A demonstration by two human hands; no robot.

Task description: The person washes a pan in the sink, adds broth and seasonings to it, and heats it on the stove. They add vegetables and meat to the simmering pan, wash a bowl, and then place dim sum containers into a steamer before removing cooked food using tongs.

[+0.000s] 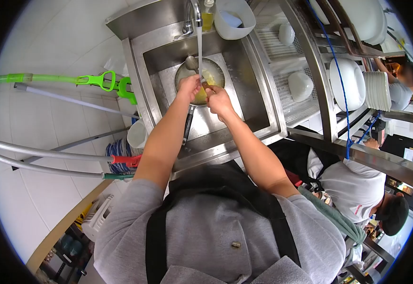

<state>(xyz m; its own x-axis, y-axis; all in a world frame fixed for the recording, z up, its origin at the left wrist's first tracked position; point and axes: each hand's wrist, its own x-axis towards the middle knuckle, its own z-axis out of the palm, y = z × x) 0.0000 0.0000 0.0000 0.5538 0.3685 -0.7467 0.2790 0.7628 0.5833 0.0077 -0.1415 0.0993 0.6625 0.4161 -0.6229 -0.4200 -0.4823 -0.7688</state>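
Note:
Both my hands are over a frying pan point(219, 75) that lies in a steel sink point(244, 118), its black handle point(188, 124) pointing toward me. Water runs from the faucet point(197, 14) into the space by my hands. My right hand point(219, 102) is closed around a small brown piece point(205, 85), perhaps a handle; its kind is unclear. Close beside it, my left hand point(189, 88) has its fingers curled together, and what they hold is hidden. A metal spoon point(191, 62) rests in the pan, with yellowish bits in the pan too.
A white tub point(235, 33) with a blue sponge and a soap bottle point(208, 14) stand behind the sink. Racks with white bowls point(300, 86) and stacked plates point(377, 91) are at right. Mop handles point(40, 149) lean at left. Two other people are at right.

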